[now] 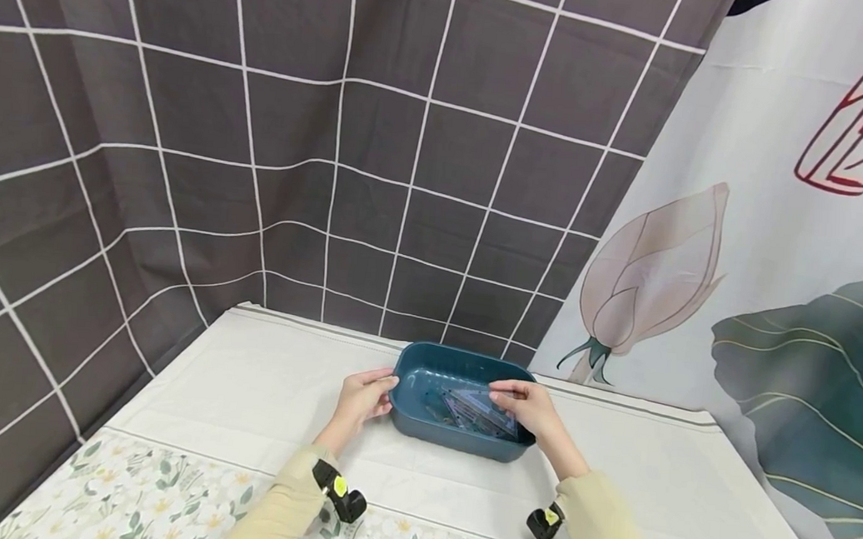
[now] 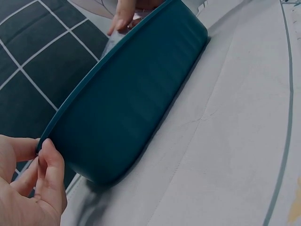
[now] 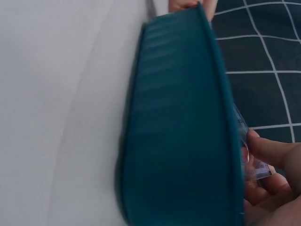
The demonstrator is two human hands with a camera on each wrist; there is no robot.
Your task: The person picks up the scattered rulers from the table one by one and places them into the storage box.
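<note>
A dark teal plastic basin [image 1: 457,445] stands on the white table cover. My left hand [image 1: 364,398] pinches its left end at the rim; in the left wrist view, thumb and fingers of that hand [image 2: 35,181] meet at the rim. Over the basin's right part, my right hand [image 1: 526,404] holds a clear flat plastic piece. That clear plastic piece [image 3: 262,172] shows between thumb and fingers in the right wrist view, partly hidden by the basin wall. Inside the basin lie several clear plastic pieces [image 1: 466,414], some with triangular outlines; their exact kind is unclear.
The white table cover [image 1: 274,371] has a floral printed band [image 1: 160,493] along the front. Behind the table hangs a dark grid-patterned cloth [image 1: 375,215], beside a white cloth with a printed flower [image 1: 649,276] on the right.
</note>
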